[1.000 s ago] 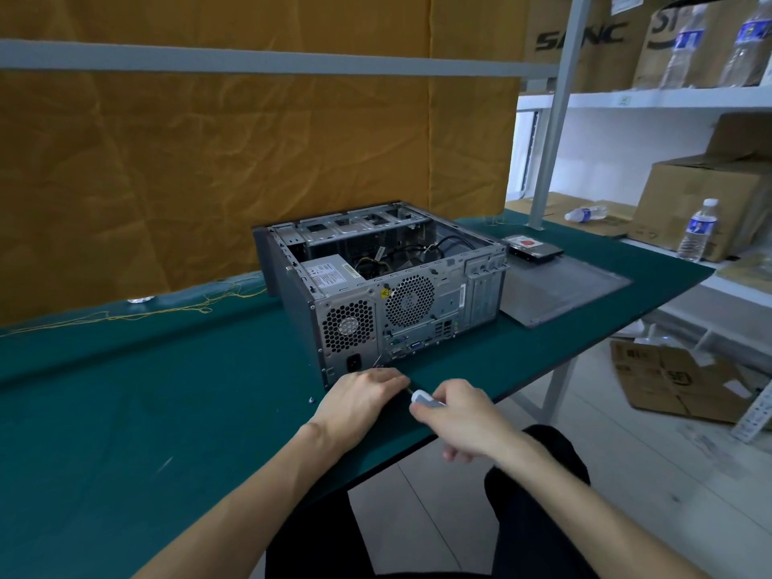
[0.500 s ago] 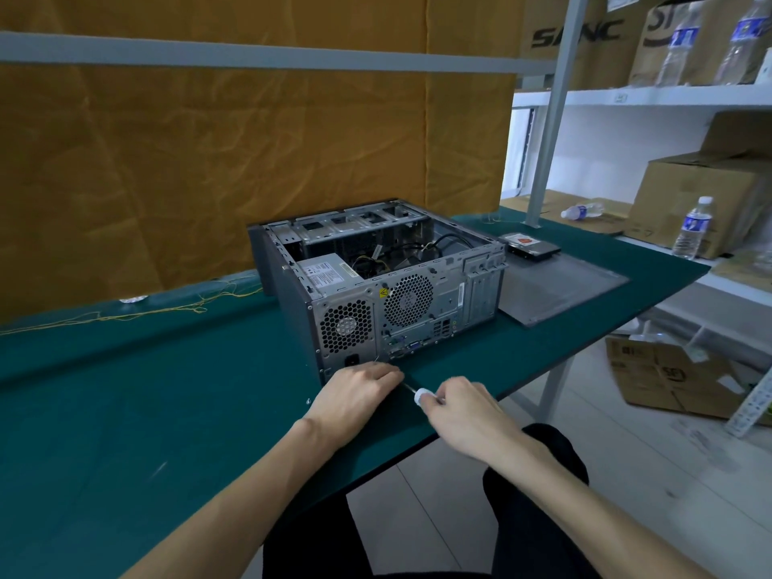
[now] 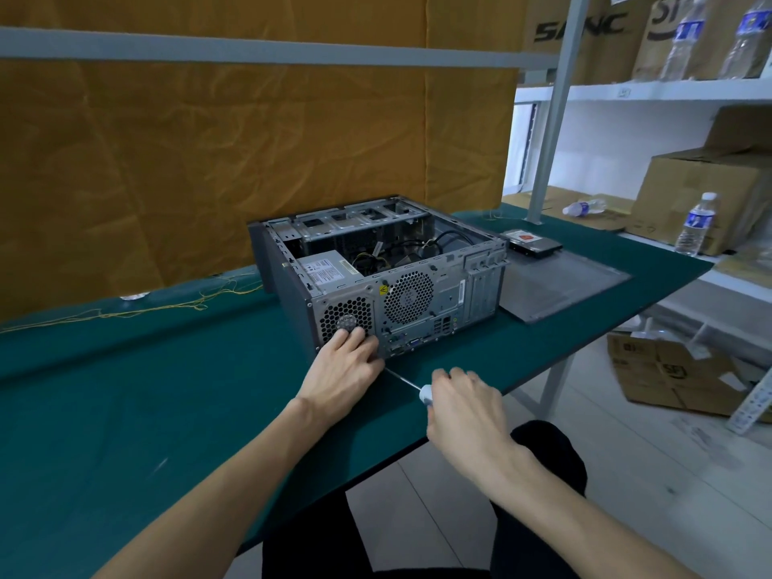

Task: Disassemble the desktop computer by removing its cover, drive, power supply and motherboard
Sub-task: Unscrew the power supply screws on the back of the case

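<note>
Now power supply (image 3: 323,267) at case's (image 3: 288,282) 9 o'clock: heavy, rigid; lift by metal shell. Left hand (image 3: 344,365) presses rear panel, fingers straight; right hand (image 3: 463,401) grips screwdriver (image 3: 426,392).

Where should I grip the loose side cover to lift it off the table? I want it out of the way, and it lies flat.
Probably by the cover's near right corner, coming from the table's right edge. The panel lies flat on the mat, so only an edge offers purchase, and that corner seems to reach the table edge. The drive rests at its far end, so avoid lifting there.
</note>
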`<action>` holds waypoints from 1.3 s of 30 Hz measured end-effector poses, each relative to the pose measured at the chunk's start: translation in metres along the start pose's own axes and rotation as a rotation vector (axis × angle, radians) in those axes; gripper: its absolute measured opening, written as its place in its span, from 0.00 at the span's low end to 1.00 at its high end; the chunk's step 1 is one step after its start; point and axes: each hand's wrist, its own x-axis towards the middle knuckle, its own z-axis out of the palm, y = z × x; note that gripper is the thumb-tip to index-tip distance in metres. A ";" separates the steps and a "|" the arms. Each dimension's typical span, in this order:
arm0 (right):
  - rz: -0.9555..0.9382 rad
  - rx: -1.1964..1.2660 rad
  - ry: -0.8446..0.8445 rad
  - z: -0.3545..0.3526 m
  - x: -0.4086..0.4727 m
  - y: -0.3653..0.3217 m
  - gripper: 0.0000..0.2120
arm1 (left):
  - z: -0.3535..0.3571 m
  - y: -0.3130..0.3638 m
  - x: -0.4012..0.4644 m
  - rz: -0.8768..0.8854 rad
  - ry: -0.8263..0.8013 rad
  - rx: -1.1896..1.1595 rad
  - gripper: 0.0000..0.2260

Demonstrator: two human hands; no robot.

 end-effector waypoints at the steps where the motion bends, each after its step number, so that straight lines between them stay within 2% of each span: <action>1: -0.011 -0.018 0.026 0.000 0.002 0.000 0.13 | 0.000 0.000 0.001 0.003 -0.007 0.007 0.04; 3: -0.026 -0.047 0.049 0.000 0.005 -0.002 0.16 | -0.001 0.001 0.004 0.016 -0.012 0.023 0.04; 8: -0.069 -0.068 0.073 0.002 0.001 0.008 0.16 | -0.002 0.006 0.005 0.033 0.012 0.084 0.07; 11: -0.082 0.044 0.087 0.003 -0.005 0.031 0.12 | -0.009 0.010 -0.004 -0.032 0.040 -0.078 0.05; 13: -0.110 0.173 0.075 0.005 -0.005 0.051 0.10 | -0.016 0.009 -0.018 -0.154 0.071 -0.391 0.03; 16: -0.161 0.307 0.035 0.009 -0.001 0.063 0.09 | -0.031 0.014 -0.046 -0.468 0.128 -0.862 0.04; 21: -0.236 0.486 -0.024 0.018 0.007 0.048 0.11 | -0.045 0.017 -0.080 -0.838 0.298 -1.108 0.07; 23: -0.238 0.507 -0.040 0.022 0.010 0.045 0.11 | -0.046 0.010 -0.092 -0.912 0.262 -1.080 0.07; 27: -0.175 0.576 -0.045 0.025 0.017 0.040 0.09 | -0.043 0.008 -0.104 -1.002 0.072 -0.950 0.04; 31: -0.183 0.668 -0.087 0.025 0.020 0.027 0.02 | -0.037 0.008 -0.099 -1.109 0.021 -0.856 0.03; 35: -0.178 0.746 -0.133 0.028 0.017 0.015 0.11 | -0.036 0.008 -0.097 -1.103 -0.006 -0.814 0.02; 39: -0.165 0.778 -0.147 0.029 0.017 0.010 0.11 | -0.034 0.007 -0.101 -1.108 -0.006 -0.832 0.05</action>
